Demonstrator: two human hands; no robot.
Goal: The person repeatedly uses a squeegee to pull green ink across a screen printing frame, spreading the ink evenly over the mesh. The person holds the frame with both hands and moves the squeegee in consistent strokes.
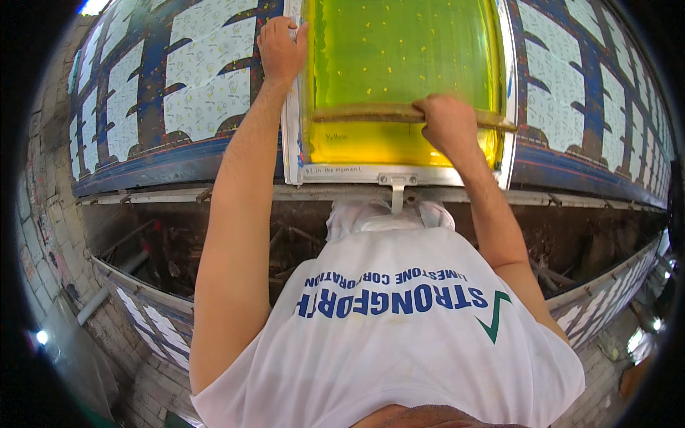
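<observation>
A silk-screen printing frame (pixel 292 143) with a pale metal border lies on the long table in front of me. Its mesh (pixel 399 50) looks green-yellow, with yellow ink pooled toward the near end and small specks across it. My right hand (pixel 449 125) grips a long squeegee (pixel 364 114), which spans most of the frame's width near its close end. Over the left border, farther off, my left hand (pixel 282 53) is closed on the frame's edge. A metal bracket (pixel 398 192) sticks out from the middle of the near border.
Printed white fabric pieces (pixel 210 71) lie on the dark blue table to the left, and more pieces (pixel 553 78) to the right. A rail (pixel 157 197) runs along the table's near edge. Behind me another table (pixel 153 321) carries similar pieces. Brick paving (pixel 53 214) shows at left.
</observation>
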